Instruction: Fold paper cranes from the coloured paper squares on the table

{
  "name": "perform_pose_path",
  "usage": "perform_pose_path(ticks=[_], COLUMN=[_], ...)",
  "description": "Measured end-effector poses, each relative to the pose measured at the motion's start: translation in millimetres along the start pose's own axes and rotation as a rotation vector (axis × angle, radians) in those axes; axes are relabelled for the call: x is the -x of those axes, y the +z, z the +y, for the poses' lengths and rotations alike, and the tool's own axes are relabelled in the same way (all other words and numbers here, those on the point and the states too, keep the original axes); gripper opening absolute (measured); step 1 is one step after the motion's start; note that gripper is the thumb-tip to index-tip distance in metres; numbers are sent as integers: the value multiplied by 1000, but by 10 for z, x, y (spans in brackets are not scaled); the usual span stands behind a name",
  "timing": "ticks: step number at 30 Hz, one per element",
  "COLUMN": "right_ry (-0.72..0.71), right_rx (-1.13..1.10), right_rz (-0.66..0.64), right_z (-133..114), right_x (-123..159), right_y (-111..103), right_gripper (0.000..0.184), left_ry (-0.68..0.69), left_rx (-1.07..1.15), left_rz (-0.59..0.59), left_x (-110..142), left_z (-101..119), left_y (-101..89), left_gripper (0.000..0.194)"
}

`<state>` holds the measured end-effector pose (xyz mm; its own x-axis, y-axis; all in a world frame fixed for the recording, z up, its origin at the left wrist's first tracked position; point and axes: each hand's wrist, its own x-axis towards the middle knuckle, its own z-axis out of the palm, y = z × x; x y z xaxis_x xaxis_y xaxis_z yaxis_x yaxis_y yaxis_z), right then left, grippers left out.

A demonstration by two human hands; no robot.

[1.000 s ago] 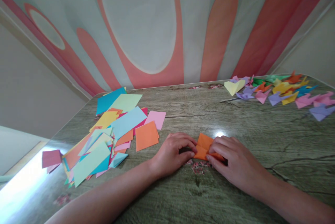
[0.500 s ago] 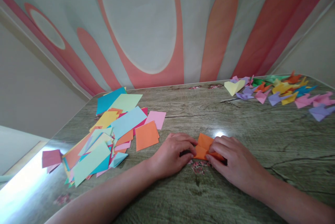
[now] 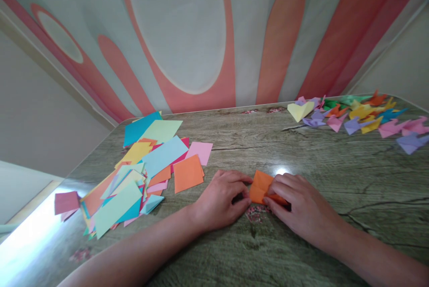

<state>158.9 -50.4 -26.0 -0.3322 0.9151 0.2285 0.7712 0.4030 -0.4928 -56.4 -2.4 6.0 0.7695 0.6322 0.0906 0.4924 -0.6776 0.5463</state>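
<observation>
A small orange origami paper (image 3: pixel 260 187) with crease lines lies on the table between my two hands. My right hand (image 3: pixel 293 200) is closed on its right side, thumb at the near edge and fingers over the top, hiding that part. At the paper's left edge is my left hand (image 3: pixel 228 197), its fingers curled and the fingertips at or just touching the edge. Whether the left fingers pinch the paper is hard to make out.
On the left, loose coloured paper sheets (image 3: pixel 164 157) overlap in a pile on the wood-grain table (image 3: pixel 241 139). Several folded paper cranes (image 3: pixel 363 111) stand at the back right, beside a pale yellow heart-shaped fold (image 3: pixel 300 111). A patterned curtain (image 3: pixel 248 54) hangs behind the table.
The fingers of my left hand have shifted slightly at the orange paper's left edge, showing a little more of it. My right hand keeps its hold in the same place.
</observation>
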Motion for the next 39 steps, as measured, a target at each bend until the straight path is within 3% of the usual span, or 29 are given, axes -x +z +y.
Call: perform_pose_path(ticks=[39], right_ry=[13], right_rx=[13], right_rz=[-41], right_z=[10], right_x=[-6], right_y=[17], right_gripper=[10], left_ry=[-118], left_rx=[-20], left_rz=[98], left_x=[10], left_z=[45], left_y=[105], left_gripper=[7])
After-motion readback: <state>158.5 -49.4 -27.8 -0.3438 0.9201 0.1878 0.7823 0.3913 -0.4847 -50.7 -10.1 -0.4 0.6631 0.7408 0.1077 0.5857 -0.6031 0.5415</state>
